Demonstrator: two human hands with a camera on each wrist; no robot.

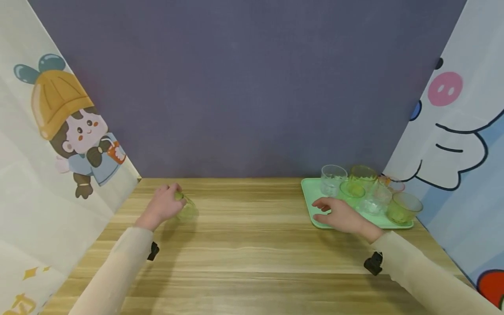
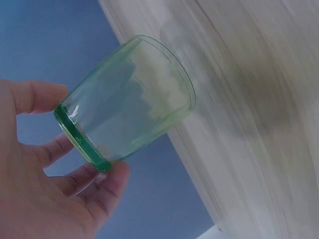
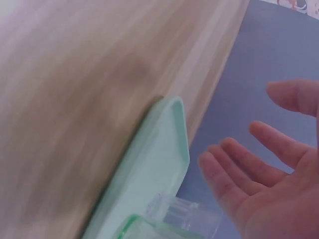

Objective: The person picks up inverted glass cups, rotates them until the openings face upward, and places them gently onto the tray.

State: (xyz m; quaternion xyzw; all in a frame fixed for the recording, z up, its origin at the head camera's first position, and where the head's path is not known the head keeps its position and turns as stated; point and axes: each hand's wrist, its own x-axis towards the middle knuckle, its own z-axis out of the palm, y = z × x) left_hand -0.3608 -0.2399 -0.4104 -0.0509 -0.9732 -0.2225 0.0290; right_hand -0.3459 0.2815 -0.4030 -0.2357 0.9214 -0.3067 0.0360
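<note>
At the left of the table, my left hand (image 1: 166, 203) pinches a clear green cup (image 2: 132, 102) by its thick base, thumb on one side and fingers on the other. The cup's mouth points down toward the tabletop; whether its rim touches the wood I cannot tell. My right hand (image 1: 341, 215) is over the front left part of a light green tray (image 1: 309, 192), fingers loosely bent and holding nothing. On the tray stand several see-through cups, among them a clear cup (image 1: 333, 181), a green cup (image 1: 351, 194) and a yellow-green cup (image 1: 404, 209).
The wooden table (image 1: 244, 245) meets a dark grey-blue panel (image 1: 252, 96) at the back. Printed cartoon sheets flank it: the left sheet (image 1: 23, 183) and the right sheet (image 1: 453, 210). The tray sits near the right edge.
</note>
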